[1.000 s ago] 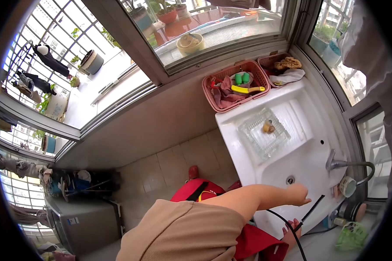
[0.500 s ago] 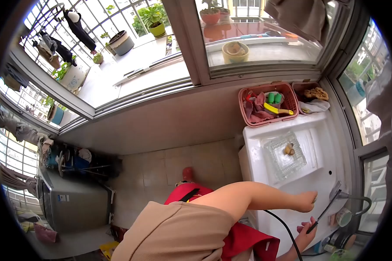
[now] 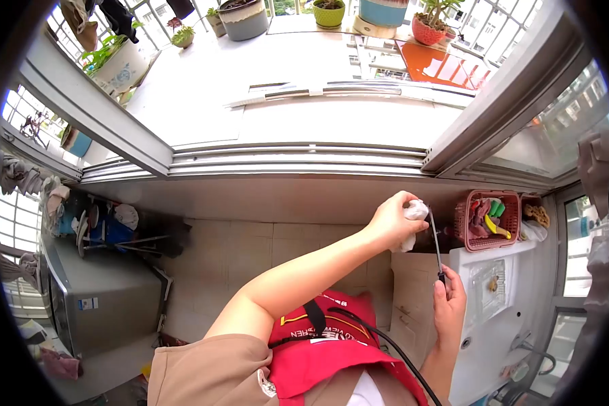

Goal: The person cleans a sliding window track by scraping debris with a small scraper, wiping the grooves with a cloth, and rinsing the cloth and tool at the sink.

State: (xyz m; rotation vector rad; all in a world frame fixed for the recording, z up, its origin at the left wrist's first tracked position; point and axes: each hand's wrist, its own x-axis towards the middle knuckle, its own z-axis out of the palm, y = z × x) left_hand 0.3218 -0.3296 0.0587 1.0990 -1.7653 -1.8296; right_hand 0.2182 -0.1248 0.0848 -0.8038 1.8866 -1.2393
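Note:
My left hand (image 3: pixel 387 220) is closed on a crumpled white wad of cloth or tissue (image 3: pixel 415 211), held out over the floor near the wall below the window. In my right hand (image 3: pixel 448 304) is a slim black-handled metal tool (image 3: pixel 436 238), its long narrow metal part pointing up and away from me. The tool's tip meets the edge of the white wad; its exact kind is too small to tell. Right of my hands, a clear ribbed glass dish (image 3: pixel 486 298) sits in the white sink (image 3: pixel 488 352), with a small brownish lump (image 3: pixel 492 283) in it.
A pink basket (image 3: pixel 461 220) with cloths and a yellow-handled item stands behind the sink. The tap (image 3: pixel 531 346) is at its right. A window sill (image 3: pixel 304 169) runs across ahead, with potted plants beyond. A grey appliance (image 3: pixel 105 298) stands at left.
Both hands have moved left, away from the sink, and my view has turned that way. The left hand now shows the white wad; the right still holds the black-handled tool.

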